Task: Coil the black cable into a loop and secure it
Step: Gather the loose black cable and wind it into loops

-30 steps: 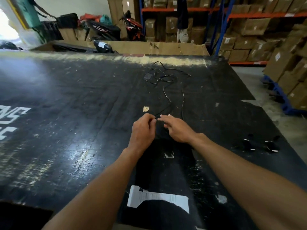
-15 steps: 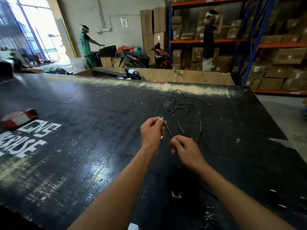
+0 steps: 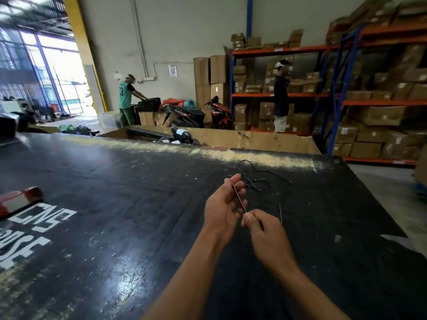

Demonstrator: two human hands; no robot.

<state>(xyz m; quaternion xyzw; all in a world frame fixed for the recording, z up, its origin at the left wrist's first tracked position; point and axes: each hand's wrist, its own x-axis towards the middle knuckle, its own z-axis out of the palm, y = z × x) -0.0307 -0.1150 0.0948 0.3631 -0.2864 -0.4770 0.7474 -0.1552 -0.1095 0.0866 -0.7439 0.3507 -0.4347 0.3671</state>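
A thin black cable (image 3: 258,181) lies in a loose tangle on the black table (image 3: 115,204), just beyond my hands. One strand of it runs up across the palm of my left hand (image 3: 223,209), whose fingers are raised and curled round it. My right hand (image 3: 263,229) pinches the same strand between thumb and fingers just below and to the right. Another strand hangs down to the right of my right hand. Both hands are lifted a little above the table.
A red and white object (image 3: 18,199) lies at the table's left edge by white lettering. A cardboard bin (image 3: 254,139) stands behind the table. Two people work by boxes and shelving (image 3: 300,88) at the back. Bare floor shows at the right.
My hands have lifted the cable end off the table and moved apart, stretching a strand between them. The camera has tilted up, showing more of the room.
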